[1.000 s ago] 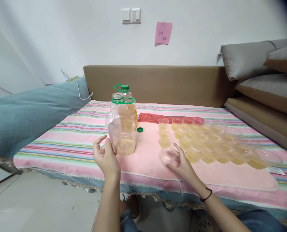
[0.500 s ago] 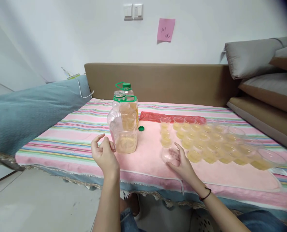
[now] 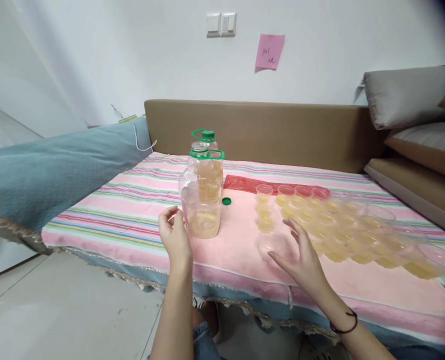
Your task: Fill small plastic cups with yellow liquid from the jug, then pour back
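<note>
An uncapped clear bottle (image 3: 203, 215) with a green handle ring stands upright, pale yellow liquid in its lower part. My left hand (image 3: 174, 232) is beside its left side, fingers curled and apart, holding nothing. My right hand (image 3: 301, 250) is spread just right of an empty clear cup (image 3: 271, 246), thumb and fingers apart. Rows of clear cups with yellow liquid (image 3: 335, 220) fill the right side of the pink cloth. Behind the front bottle stands a second bottle (image 3: 208, 136) with its green cap on.
A loose green cap (image 3: 226, 201) lies right of the bottles. Behind the cups a red plastic bag (image 3: 241, 183) is laid flat. Grey and brown cushions (image 3: 410, 97) are piled at the right, and a blue-covered armrest (image 3: 65, 165) is at the left.
The view has shifted, so the scene sits further right. My right hand has opened wider and drawn back from the empty cup. My left hand is closer to the front bottle.
</note>
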{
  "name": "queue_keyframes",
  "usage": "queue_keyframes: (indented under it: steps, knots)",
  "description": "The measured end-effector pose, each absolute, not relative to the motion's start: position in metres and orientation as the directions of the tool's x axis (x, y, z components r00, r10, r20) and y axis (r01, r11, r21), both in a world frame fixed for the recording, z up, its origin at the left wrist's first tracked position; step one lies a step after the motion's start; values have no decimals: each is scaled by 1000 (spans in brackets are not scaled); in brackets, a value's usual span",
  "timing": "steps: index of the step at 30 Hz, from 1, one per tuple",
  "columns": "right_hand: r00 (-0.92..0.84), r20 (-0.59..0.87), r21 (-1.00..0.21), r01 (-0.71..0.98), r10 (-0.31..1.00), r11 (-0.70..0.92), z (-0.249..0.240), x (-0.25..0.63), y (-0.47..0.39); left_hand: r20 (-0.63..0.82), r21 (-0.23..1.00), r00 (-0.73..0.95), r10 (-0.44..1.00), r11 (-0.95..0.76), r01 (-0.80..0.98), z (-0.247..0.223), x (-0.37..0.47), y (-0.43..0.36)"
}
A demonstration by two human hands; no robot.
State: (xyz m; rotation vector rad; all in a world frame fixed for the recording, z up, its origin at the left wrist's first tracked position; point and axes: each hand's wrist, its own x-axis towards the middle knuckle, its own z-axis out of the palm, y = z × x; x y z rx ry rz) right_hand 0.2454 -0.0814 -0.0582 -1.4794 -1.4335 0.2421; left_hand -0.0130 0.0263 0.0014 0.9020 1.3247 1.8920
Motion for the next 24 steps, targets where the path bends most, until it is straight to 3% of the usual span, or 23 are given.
queue_keyframes:
  steps: [5,10,13,16,24]
  knots:
    - [188,571,-703,614,799,359,-10,204,-50,148,969,-477,866,-223,-104,-5,-10,32]
    - [-19,387,-844,396,922,362,11,166,26,134,975,-413,901,-194,-108,-6,-9,38]
    - [-200,345,-895,224,917,385,13,155,67,124,978,-394,911,-180,-109,-6,-12,40]
    - [-303,343,-895,183,889,407,11,149,89,132,979,-375,918,-180,-97,-4,-15,40]
    - [-163,397,-883,201,903,424,28,141,75,223,953,-369,902,-281,-111,6,-26,30]
